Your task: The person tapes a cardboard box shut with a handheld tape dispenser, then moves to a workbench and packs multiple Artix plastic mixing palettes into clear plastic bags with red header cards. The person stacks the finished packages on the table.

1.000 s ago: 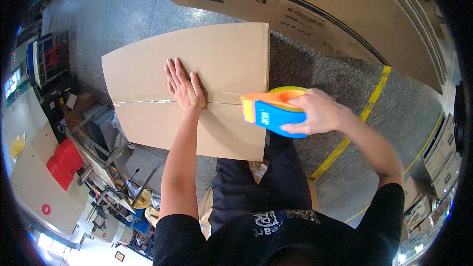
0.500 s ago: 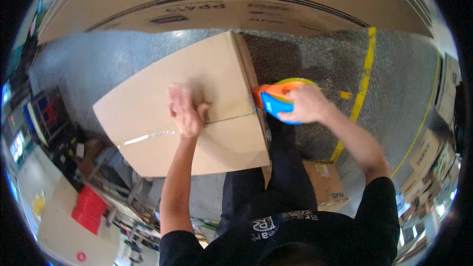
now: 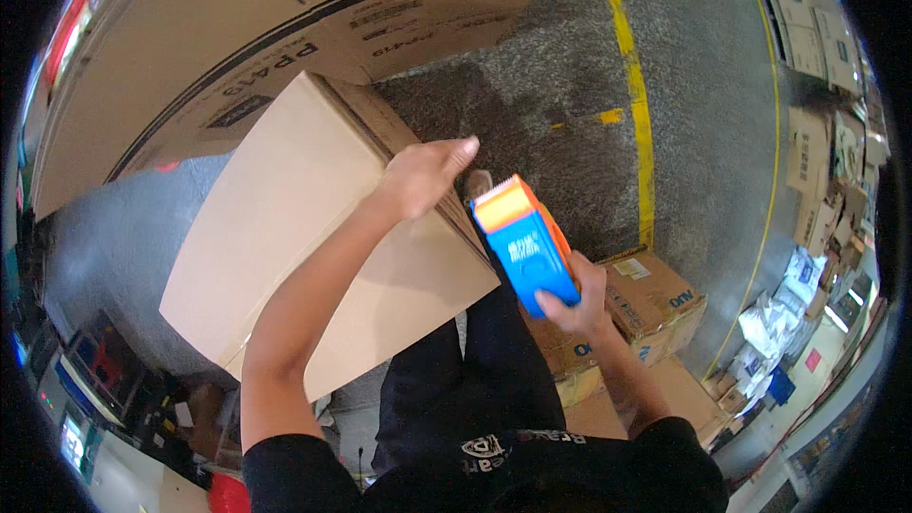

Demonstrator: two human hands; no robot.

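Note:
A large plain brown cardboard box (image 3: 256,199) stands tilted in front of me, a seam running across its top. My left hand (image 3: 423,176) is at the box's right edge, over its side face, with a finger end stretched out to the right. It holds nothing that I can see; part of its fingers is hidden. In my right hand (image 3: 578,299) is a blue and orange tape dispenser (image 3: 527,252), gripped at its lower end. Its toothed edge points up and away from me, beside the box and apart from it.
A very large printed carton (image 3: 313,14) lies along the far side. Smaller cartons (image 3: 655,299) are stacked by my right leg. A yellow line (image 3: 635,104) marks the grey floor, and more cartons (image 3: 812,147) and white bags (image 3: 774,323) stand at the far right.
My left hand has moved from the box's top to its right edge. The dispenser has come away from the box's side toward me and turned upright. The view has turned to the right.

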